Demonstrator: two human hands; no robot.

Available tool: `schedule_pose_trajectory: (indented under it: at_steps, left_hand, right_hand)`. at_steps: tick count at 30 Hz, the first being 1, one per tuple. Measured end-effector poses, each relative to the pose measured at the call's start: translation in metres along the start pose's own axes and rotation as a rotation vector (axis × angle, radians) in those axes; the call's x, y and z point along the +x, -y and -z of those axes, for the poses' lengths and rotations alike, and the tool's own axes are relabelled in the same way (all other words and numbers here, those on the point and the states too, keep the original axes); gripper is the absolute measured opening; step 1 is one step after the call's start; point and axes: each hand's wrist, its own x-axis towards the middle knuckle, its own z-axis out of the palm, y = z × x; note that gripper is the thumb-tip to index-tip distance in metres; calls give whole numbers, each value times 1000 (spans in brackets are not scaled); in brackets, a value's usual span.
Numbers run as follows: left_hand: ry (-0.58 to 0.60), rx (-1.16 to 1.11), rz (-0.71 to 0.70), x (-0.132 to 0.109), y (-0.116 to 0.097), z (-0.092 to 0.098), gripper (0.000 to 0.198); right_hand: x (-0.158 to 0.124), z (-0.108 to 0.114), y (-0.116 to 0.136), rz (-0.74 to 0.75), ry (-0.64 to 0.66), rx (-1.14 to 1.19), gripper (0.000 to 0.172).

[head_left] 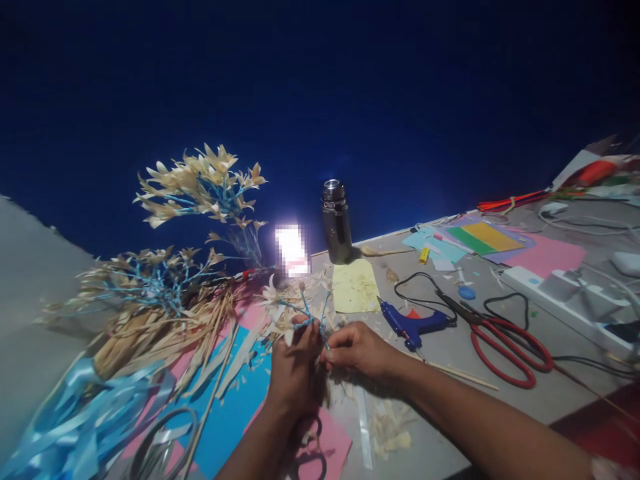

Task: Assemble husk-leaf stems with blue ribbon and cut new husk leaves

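My left hand point(300, 347) is closed around the blue-wrapped stems of a small artificial flower sprig point(305, 307). Pale, pointed petals top its thin branches, one bloom leaning to the left. Against the lower stem, my right hand point(353, 347) pinches with thumb and fingertips; what exactly sits between them is too small to make out. Under my left forearm, dark-handled scissors point(310, 450) lie on pink paper, partly hidden. To the right of my right hand rests a blue glue gun point(415, 323). Dry, pale scraps point(345, 330) are scattered around both hands.
Finished-looking flower branches point(200, 187) stand at the back left, above dried husks point(200, 320) and blue ribbon point(90, 413). A metal flask point(337, 223) stands behind a yellow sheet point(356, 287). Red-handled scissors point(510, 350) and a white power strip point(565, 310) with cables lie right.
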Motion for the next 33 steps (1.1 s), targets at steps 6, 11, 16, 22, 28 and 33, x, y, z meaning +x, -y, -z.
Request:
schedule_pose_trajectory:
  at_steps: [6,11,16,22,28,33]
  left_hand:
    - [73,-62,113,0,-9,-8,33]
    - [41,-67,104,-1,-12,-10,40]
    - [43,-61,92,-6,-16,-10,37]
    - [-36,61,-16,-1,-2,-3,35]
    - [-40,28,-25,1,3,-2,36]
    - [74,17,-11,0,-5,-4,33]
  right_hand:
    - [2,-1,0,-35,2,-2,24]
    - [5,2,-2,-10,-15,-6,18]
    - [5,2,-3,-25,-74,11,23]
    - [5,1,0,8,-125,7,16]
    - [3,1,1,-6,-68,19,21]
    - [2,1,4,-8,-27,6,21]
